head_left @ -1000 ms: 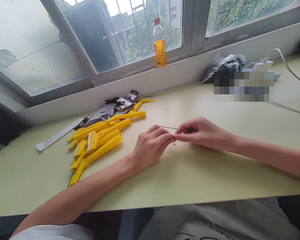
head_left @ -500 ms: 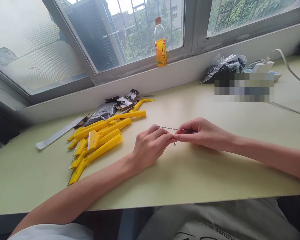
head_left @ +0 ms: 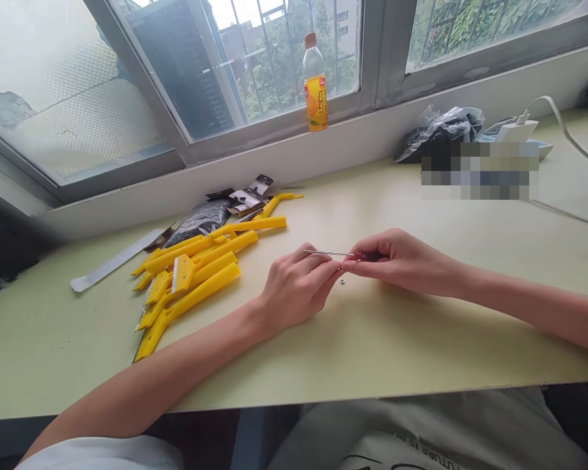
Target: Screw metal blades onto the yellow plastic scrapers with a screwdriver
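My right hand [head_left: 399,261] is closed around the dark red handle of a screwdriver [head_left: 329,252], whose thin metal shaft points left across the fingers of my left hand [head_left: 301,284]. The fingertips of both hands meet over the middle of the table. My left fingers are pinched together; whatever is between them is too small or hidden to make out. Just below the fingertips a tiny metal nut [head_left: 342,281] lies on the tabletop. To the left of my left hand is a pile of several yellow scrapers [head_left: 196,274] with blades.
Behind the scrapers lie a black plastic bag [head_left: 200,219], opened packaging [head_left: 249,196] and a long whitish strip [head_left: 117,261]. An orange drink bottle [head_left: 315,91] stands on the windowsill. At the back right are a plastic-wrapped black bundle [head_left: 438,134] and a white charger with a cable [head_left: 517,130].
The screwdriver shaft has tilted slightly to lie more level, and its handle shows a little more in my right hand. Both hands otherwise stay in place.
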`<state>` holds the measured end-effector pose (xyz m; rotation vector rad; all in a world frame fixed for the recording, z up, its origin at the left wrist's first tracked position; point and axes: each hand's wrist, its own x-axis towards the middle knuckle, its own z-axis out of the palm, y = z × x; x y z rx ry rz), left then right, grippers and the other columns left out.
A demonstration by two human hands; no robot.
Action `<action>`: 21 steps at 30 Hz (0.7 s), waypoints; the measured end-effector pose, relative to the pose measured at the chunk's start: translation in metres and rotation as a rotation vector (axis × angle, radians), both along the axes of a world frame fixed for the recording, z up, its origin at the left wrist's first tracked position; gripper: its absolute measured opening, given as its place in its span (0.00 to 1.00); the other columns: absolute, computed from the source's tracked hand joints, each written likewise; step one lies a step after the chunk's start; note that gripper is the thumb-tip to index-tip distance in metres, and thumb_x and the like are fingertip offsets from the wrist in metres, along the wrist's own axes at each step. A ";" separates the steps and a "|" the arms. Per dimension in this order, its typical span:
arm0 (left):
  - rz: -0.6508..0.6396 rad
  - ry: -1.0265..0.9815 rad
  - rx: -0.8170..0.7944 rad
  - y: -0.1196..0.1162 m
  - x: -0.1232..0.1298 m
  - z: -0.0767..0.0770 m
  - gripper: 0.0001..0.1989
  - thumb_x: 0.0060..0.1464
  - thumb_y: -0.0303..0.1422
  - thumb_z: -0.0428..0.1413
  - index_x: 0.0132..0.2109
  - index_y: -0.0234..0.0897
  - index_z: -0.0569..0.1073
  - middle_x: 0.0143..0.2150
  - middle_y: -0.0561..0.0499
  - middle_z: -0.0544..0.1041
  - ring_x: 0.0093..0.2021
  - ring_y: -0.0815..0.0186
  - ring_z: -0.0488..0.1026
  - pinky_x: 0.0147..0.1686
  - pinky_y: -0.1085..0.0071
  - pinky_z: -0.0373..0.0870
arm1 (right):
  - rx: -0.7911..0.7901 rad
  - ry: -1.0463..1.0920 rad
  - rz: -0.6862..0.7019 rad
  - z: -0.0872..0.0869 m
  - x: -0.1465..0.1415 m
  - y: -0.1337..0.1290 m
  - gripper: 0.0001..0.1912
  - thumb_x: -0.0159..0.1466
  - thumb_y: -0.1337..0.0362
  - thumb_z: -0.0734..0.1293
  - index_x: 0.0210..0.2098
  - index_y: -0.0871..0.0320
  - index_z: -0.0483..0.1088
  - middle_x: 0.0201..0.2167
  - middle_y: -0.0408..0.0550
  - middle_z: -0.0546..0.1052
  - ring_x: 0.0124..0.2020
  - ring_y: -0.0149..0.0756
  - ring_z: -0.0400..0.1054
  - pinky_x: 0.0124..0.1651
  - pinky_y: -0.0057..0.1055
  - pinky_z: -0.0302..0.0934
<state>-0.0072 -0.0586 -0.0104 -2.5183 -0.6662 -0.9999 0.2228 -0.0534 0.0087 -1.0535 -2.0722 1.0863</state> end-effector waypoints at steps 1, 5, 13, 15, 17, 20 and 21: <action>0.005 0.007 0.001 0.000 0.000 0.000 0.06 0.65 0.31 0.57 0.42 0.37 0.79 0.38 0.50 0.83 0.39 0.65 0.76 0.37 0.70 0.72 | 0.010 -0.005 -0.002 0.000 0.000 0.000 0.26 0.62 0.41 0.68 0.32 0.61 0.78 0.24 0.42 0.62 0.28 0.30 0.50 0.28 0.30 0.45; 0.036 0.022 -0.048 0.000 0.000 0.000 0.07 0.65 0.34 0.56 0.44 0.37 0.78 0.39 0.49 0.83 0.39 0.64 0.76 0.37 0.68 0.72 | 0.025 -0.003 0.013 -0.001 0.001 0.001 0.25 0.63 0.43 0.68 0.32 0.61 0.78 0.24 0.42 0.61 0.28 0.30 0.50 0.28 0.30 0.44; -0.023 0.013 -0.147 0.002 -0.001 0.001 0.08 0.67 0.32 0.54 0.44 0.37 0.78 0.40 0.49 0.83 0.38 0.66 0.75 0.39 0.69 0.72 | 0.027 -0.021 0.023 -0.001 0.001 0.001 0.26 0.62 0.41 0.68 0.31 0.61 0.78 0.23 0.42 0.62 0.27 0.30 0.50 0.28 0.30 0.44; -0.013 0.025 -0.152 0.002 0.000 0.001 0.09 0.68 0.33 0.54 0.42 0.37 0.79 0.38 0.49 0.83 0.37 0.65 0.75 0.38 0.69 0.72 | 0.025 -0.029 0.017 -0.001 0.001 0.001 0.26 0.62 0.42 0.68 0.31 0.61 0.78 0.23 0.42 0.62 0.27 0.30 0.51 0.28 0.30 0.44; 0.007 0.019 -0.170 0.002 0.000 0.001 0.09 0.67 0.36 0.56 0.41 0.37 0.79 0.36 0.49 0.82 0.37 0.65 0.75 0.36 0.69 0.71 | 0.019 -0.029 0.020 -0.002 0.001 0.001 0.25 0.62 0.42 0.68 0.31 0.60 0.78 0.23 0.42 0.63 0.27 0.30 0.51 0.28 0.30 0.44; 0.020 0.003 -0.209 0.003 -0.001 0.001 0.11 0.65 0.40 0.58 0.46 0.37 0.78 0.37 0.49 0.82 0.39 0.63 0.75 0.37 0.69 0.72 | 0.014 -0.020 0.025 -0.002 0.002 0.002 0.24 0.62 0.43 0.69 0.30 0.60 0.77 0.23 0.42 0.62 0.27 0.30 0.51 0.28 0.30 0.45; 0.012 0.003 -0.220 0.004 -0.001 0.001 0.11 0.65 0.39 0.58 0.47 0.37 0.78 0.38 0.49 0.82 0.40 0.63 0.75 0.38 0.69 0.72 | 0.013 -0.018 0.024 -0.002 0.002 0.002 0.24 0.62 0.44 0.69 0.30 0.60 0.77 0.23 0.42 0.62 0.27 0.30 0.51 0.28 0.30 0.44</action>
